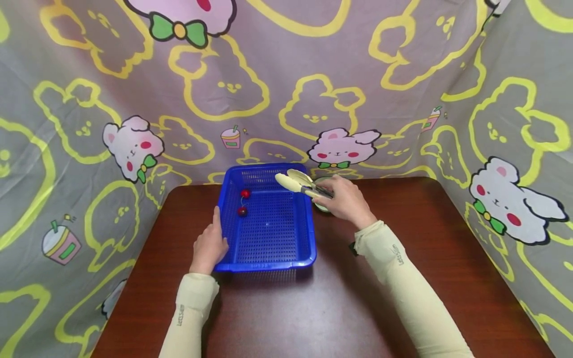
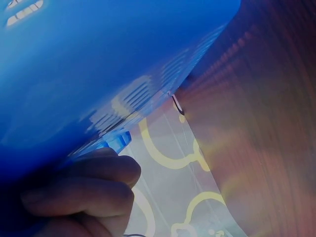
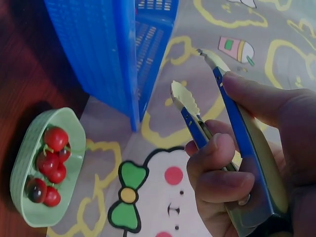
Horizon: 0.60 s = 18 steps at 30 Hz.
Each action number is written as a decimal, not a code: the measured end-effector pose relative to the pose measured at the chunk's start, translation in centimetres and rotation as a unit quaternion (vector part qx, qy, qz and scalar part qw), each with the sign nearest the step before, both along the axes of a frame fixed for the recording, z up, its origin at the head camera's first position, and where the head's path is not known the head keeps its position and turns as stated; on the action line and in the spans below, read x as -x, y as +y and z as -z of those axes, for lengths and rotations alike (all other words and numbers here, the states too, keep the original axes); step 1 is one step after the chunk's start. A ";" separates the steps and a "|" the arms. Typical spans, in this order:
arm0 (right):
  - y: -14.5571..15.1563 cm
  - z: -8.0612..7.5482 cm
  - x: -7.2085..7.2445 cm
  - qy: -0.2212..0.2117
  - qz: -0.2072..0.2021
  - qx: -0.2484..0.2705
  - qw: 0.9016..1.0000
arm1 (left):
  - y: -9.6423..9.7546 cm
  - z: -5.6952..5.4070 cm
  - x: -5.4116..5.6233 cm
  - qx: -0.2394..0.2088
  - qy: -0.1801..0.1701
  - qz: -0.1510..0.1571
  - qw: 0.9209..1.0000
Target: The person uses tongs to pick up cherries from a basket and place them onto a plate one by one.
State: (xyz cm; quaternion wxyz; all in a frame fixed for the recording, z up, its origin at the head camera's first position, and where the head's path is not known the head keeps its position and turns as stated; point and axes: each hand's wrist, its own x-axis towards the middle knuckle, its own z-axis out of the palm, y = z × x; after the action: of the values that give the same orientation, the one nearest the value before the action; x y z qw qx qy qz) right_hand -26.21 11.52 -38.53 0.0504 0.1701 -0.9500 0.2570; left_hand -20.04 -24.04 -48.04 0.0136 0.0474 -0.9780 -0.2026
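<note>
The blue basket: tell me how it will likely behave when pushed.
The blue basket is probably light for its size, as it is full of small holes. It seems unlikely to tip, being wide and low. The round red fruits inside may roll if it moves.

The basket (image 1: 268, 266) looks glossy plastic, the tabletop (image 1: 277, 318) smooth wood.

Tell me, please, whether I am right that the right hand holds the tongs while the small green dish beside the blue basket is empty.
Not quite: the small green dish beside the blue basket is not empty; the right wrist view shows several cherries in it. The right hand does hold the tongs.
</note>
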 end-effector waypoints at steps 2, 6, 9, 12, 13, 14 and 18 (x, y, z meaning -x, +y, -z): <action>-0.7 0.2 0.2 0.005 -0.007 -0.011 1.000 | 0.0 0.0 0.0 -0.001 0.000 -0.001 1.000; -2.3 0.5 0.7 -0.010 -0.019 -0.031 0.999 | 0.1 0.0 0.1 -0.002 0.000 -0.001 1.000; -3.7 0.7 0.9 -0.025 -0.029 -0.045 0.998 | 0.1 -0.1 0.1 -0.001 0.000 -0.002 1.000; -5.2 1.0 1.2 -0.023 -0.040 -0.066 0.997 | 0.0 0.0 0.1 0.000 -0.001 -0.003 1.000; -5.7 1.1 1.3 -0.021 -0.044 -0.072 0.996 | 0.1 0.0 0.1 0.000 0.000 -0.004 1.000; -6.2 1.1 1.4 -0.021 -0.048 -0.078 0.996 | 0.1 0.0 0.1 0.002 0.001 -0.003 1.000; -8.3 1.2 1.6 -0.026 -0.063 -0.112 0.991 | 0.1 0.0 -0.1 0.008 0.010 0.000 1.000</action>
State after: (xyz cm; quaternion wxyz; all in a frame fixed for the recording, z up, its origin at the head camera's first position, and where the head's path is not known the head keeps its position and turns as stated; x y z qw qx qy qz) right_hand -27.77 3.27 -39.78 -0.0105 0.2278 -0.9610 0.1562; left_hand -19.91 -23.92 -48.04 0.0241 0.0453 -0.9795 -0.1948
